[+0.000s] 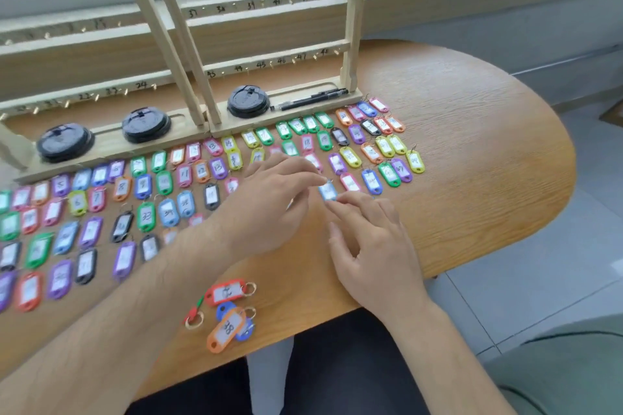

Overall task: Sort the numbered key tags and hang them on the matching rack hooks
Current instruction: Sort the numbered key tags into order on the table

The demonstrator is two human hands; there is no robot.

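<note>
Several coloured numbered key tags [145, 216] lie in rows on the wooden table [472, 178]. Behind them stand two wooden racks [269, 57] with numbered hooks, all bare. A light blue tag [327, 191] lies in the middle of the table. My left hand [269, 202] touches its upper edge with the fingertips, and my right hand [371, 239] touches its lower right corner with the index finger. Whether either hand pinches the tag is unclear. Near the front edge lies a small pile of tags, with an orange tag marked 38 [226, 330] on top and a red tag [226, 291] beside it.
Three black round lids [248, 101] sit on the racks' bases, and a black pen [310, 100] lies in the right base's groove. The table's rounded edge curves away on the right, with grey floor [539, 280] beyond. A window sill runs behind the racks.
</note>
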